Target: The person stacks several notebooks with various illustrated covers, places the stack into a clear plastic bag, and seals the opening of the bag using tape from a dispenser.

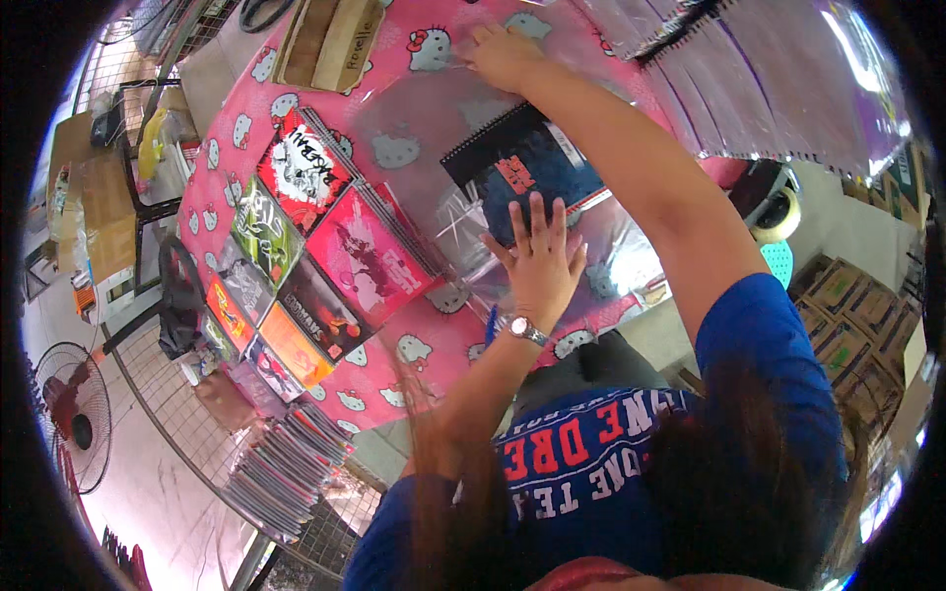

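A dark blue spiral notebook (498, 192) with a black spine edge and red lettering lies on a clear plastic sheet (394, 118) spread over the table. My left hand (540, 261), with a watch at the wrist, rests flat with fingers spread over the notebook's near edge and the shiny plastic. Reaching across past the notebook, my right hand (505, 59) touches the sheet's far part with its fingers stretched out. To the left lie rows of spiral notebooks with bright covers, among them a pink one (370, 251) and a red-and-white one (304, 172).
A pink table cover (399, 394) with white cat figures lies underneath. At the far left stands a wooden box (330, 44). Plastic-wrapped notebooks (759, 79) are at the far right. A notebook stack (286, 468) and a fan (74, 419) are left; cartons (857, 315) are right.
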Demonstrator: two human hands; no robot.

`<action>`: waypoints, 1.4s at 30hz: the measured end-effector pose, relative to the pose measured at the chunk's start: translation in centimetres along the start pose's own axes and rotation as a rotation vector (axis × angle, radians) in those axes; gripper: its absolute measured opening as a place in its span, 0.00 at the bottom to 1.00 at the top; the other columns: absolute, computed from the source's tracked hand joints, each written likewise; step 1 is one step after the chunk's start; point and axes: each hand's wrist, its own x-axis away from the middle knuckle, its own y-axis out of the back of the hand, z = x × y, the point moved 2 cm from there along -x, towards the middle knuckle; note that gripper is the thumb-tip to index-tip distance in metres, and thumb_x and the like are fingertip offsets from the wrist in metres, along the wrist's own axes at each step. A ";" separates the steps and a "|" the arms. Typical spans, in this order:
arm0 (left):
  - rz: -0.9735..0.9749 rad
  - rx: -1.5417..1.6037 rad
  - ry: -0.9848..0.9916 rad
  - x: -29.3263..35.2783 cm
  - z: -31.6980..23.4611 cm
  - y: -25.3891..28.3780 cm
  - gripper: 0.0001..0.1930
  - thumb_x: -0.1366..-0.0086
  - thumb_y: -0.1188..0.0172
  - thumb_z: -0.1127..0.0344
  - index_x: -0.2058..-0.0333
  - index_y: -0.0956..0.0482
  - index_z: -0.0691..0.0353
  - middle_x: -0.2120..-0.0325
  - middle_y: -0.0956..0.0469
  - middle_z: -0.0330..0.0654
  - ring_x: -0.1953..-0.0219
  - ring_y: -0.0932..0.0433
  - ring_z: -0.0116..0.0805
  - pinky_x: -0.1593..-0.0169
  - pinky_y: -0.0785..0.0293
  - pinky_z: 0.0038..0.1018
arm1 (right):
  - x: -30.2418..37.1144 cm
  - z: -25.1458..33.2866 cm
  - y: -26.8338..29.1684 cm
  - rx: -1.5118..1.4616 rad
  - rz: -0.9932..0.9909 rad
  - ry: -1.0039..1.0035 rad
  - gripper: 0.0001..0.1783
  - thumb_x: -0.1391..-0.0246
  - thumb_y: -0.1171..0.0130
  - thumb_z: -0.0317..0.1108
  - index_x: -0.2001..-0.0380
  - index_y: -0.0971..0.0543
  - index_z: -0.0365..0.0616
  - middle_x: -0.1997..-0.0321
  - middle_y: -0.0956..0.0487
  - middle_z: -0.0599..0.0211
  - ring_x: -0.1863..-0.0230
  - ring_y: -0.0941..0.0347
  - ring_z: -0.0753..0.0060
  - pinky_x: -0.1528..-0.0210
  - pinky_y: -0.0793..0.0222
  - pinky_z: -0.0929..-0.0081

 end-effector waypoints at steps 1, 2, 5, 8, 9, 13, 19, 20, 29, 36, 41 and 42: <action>0.016 0.017 -0.009 -0.1 0.0 0.0 0.35 0.40 0.48 0.42 0.37 0.40 0.50 0.33 0.52 0.44 0.32 0.56 0.53 0.42 0.72 0.72 | -0.5 0.1 -0.6 0.047 0.050 0.005 0.19 0.49 0.45 0.38 0.52 0.23 0.56 0.47 0.28 0.69 0.40 0.38 0.61 0.47 0.37 0.55; 0.013 0.018 -0.005 -0.1 0.2 0.1 0.34 0.40 0.48 0.43 0.37 0.40 0.49 0.33 0.51 0.43 0.32 0.56 0.52 0.42 0.72 0.73 | -1.0 0.7 -0.7 0.103 0.103 0.038 0.17 0.49 0.46 0.39 0.53 0.22 0.57 0.48 0.28 0.69 0.40 0.38 0.63 0.47 0.39 0.57; -0.004 0.001 0.015 0.1 1.0 0.1 0.34 0.40 0.47 0.43 0.38 0.39 0.49 0.34 0.50 0.42 0.32 0.55 0.51 0.42 0.72 0.73 | -2.2 2.2 0.6 0.180 0.230 0.134 0.14 0.49 0.45 0.39 0.58 0.19 0.58 0.48 0.28 0.69 0.41 0.38 0.65 0.43 0.43 0.59; -0.029 -0.009 0.015 0.2 1.3 0.2 0.33 0.40 0.47 0.43 0.39 0.38 0.49 0.34 0.48 0.42 0.32 0.54 0.50 0.42 0.70 0.73 | -2.4 2.1 0.8 0.049 0.144 0.118 0.14 0.53 0.43 0.39 0.62 0.18 0.57 0.46 0.28 0.69 0.40 0.38 0.65 0.38 0.46 0.57; -0.048 -0.012 -0.024 -0.2 0.8 0.2 0.33 0.40 0.47 0.43 0.39 0.38 0.49 0.35 0.48 0.42 0.32 0.54 0.50 0.42 0.69 0.73 | -2.0 -0.1 -0.1 0.020 0.016 0.051 0.14 0.55 0.43 0.38 0.63 0.18 0.57 0.47 0.28 0.70 0.40 0.38 0.66 0.38 0.46 0.57; -0.013 0.020 -0.018 -0.6 0.9 0.6 0.32 0.40 0.47 0.44 0.40 0.37 0.50 0.36 0.46 0.43 0.33 0.51 0.50 0.41 0.67 0.72 | -2.1 -1.1 -1.1 0.015 -0.033 0.165 0.07 0.58 0.42 0.39 0.73 0.19 0.55 0.60 0.27 0.73 0.48 0.34 0.68 0.48 0.43 0.62; -0.071 0.036 -0.024 -0.7 0.7 1.0 0.30 0.40 0.46 0.46 0.41 0.35 0.50 0.39 0.41 0.44 0.36 0.46 0.50 0.41 0.65 0.72 | -2.5 0.2 -0.2 0.151 0.029 0.254 0.16 0.56 0.39 0.40 0.61 0.20 0.54 0.54 0.25 0.69 0.45 0.34 0.64 0.46 0.40 0.58; -0.096 0.046 -0.033 -0.7 0.7 1.2 0.29 0.40 0.46 0.48 0.42 0.34 0.50 0.40 0.39 0.44 0.37 0.44 0.49 0.41 0.65 0.71 | -2.5 0.0 0.2 0.072 0.068 0.230 0.17 0.56 0.39 0.39 0.60 0.21 0.53 0.55 0.25 0.68 0.46 0.33 0.63 0.46 0.40 0.57; -0.317 0.129 0.029 -5.7 3.5 3.2 0.25 0.48 0.41 0.63 0.48 0.29 0.55 0.50 0.29 0.41 0.42 0.36 0.43 0.35 0.53 0.55 | 10.3 2.5 8.8 -0.033 0.009 0.314 0.20 0.51 0.45 0.37 0.53 0.26 0.46 0.58 0.23 0.59 0.53 0.30 0.56 0.48 0.37 0.61; 0.495 -0.484 0.112 -12.5 9.7 12.4 0.21 0.49 0.41 0.65 0.53 0.23 0.55 0.49 0.29 0.47 0.43 0.34 0.39 0.42 0.42 0.52 | 16.8 4.1 5.7 -0.008 -0.209 0.185 0.12 0.50 0.50 0.35 0.61 0.25 0.48 0.48 0.26 0.65 0.42 0.36 0.64 0.42 0.42 0.62; 0.027 -0.422 -0.203 -4.5 6.8 14.3 0.24 0.53 0.37 0.62 0.55 0.24 0.65 0.53 0.28 0.51 0.48 0.32 0.49 0.45 0.39 0.50 | 17.2 3.9 4.8 -0.004 -0.137 0.180 0.11 0.48 0.52 0.36 0.61 0.25 0.51 0.48 0.26 0.69 0.38 0.40 0.68 0.39 0.45 0.56; -0.061 -0.372 -0.254 -4.8 5.2 13.5 0.28 0.54 0.36 0.61 0.53 0.26 0.66 0.54 0.29 0.52 0.49 0.32 0.51 0.45 0.38 0.50 | 16.9 4.0 5.2 0.023 -0.130 0.222 0.11 0.48 0.52 0.36 0.61 0.25 0.52 0.48 0.26 0.70 0.38 0.40 0.69 0.40 0.44 0.55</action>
